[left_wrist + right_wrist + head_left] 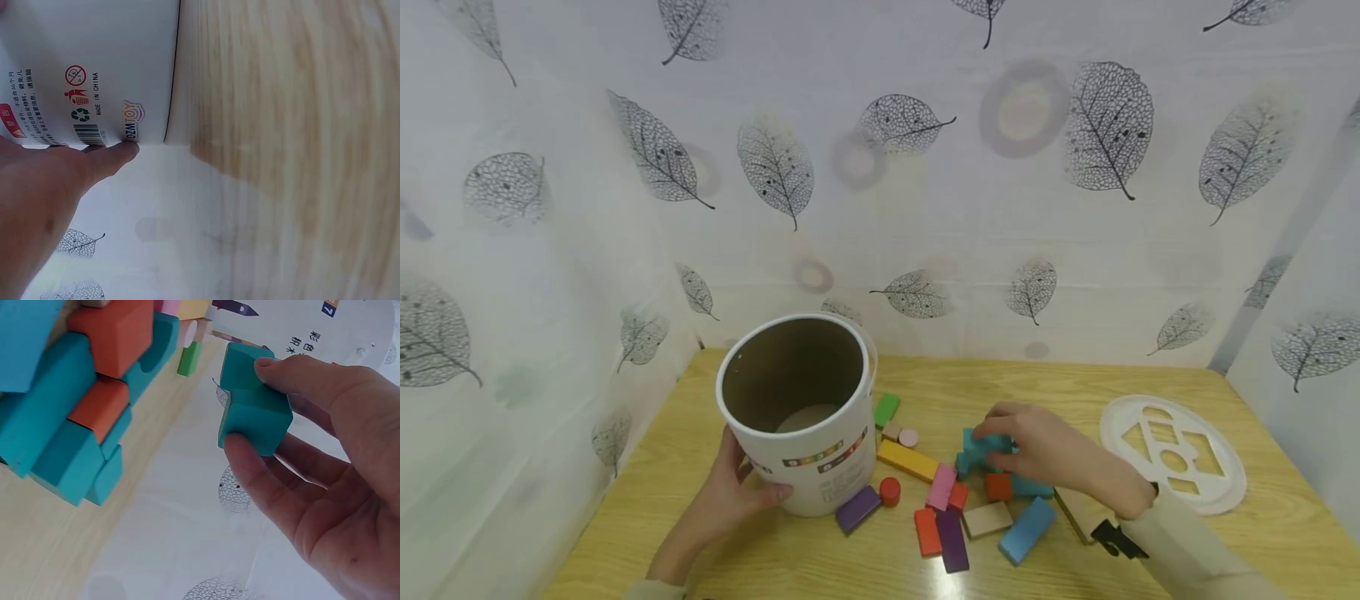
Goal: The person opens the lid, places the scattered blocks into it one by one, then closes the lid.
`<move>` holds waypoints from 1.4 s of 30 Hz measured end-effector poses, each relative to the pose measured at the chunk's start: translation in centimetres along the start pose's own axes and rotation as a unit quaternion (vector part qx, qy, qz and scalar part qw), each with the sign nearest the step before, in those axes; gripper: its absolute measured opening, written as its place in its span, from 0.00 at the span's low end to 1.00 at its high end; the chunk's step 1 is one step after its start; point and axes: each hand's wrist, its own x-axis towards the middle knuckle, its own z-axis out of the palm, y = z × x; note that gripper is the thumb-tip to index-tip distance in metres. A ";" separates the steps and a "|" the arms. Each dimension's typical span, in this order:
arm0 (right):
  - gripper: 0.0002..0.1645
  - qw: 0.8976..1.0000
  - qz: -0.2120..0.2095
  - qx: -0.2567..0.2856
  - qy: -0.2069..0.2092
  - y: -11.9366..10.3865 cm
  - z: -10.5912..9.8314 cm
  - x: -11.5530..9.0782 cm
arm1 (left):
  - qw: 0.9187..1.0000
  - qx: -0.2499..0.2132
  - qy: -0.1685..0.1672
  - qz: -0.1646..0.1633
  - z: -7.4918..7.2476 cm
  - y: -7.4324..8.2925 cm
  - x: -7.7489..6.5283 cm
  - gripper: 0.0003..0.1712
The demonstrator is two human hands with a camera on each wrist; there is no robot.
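Cream fabric sleeve (1195,542) on the right arm sits closest, right of the white cylindrical bucket (808,471). Right hand (1041,442), also right of the bucket, has thumb and fingers pinched on teal, wooden-looking blockwork (253,409); can't tell if one notched piece or two. I'd squeeze evenly across both halves and steer off the red-orange rectangular block (997,487) nearby. Left hand (730,492): thumb and fingers apart against the bucket's wall; light pressure should do, hard shoving might tip it.
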 end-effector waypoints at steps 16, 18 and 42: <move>0.16 0.994 -0.069 -0.043 0.074 0.4 -5.5 4.3 | 1.000 0.002 -0.004 -0.004 -0.1 0.3 0.0 0.73; 0.16 0.993 -0.075 -0.043 0.080 0.3 -6.0 4.9 | 1.000 0.000 -0.005 -0.003 -0.1 0.3 0.0 0.73; 0.15 0.974 -0.183 0.073 0.114 -3.6 -7.4 15.1 | 1.000 0.015 0.000 0.009 -0.1 0.3 -0.1 0.75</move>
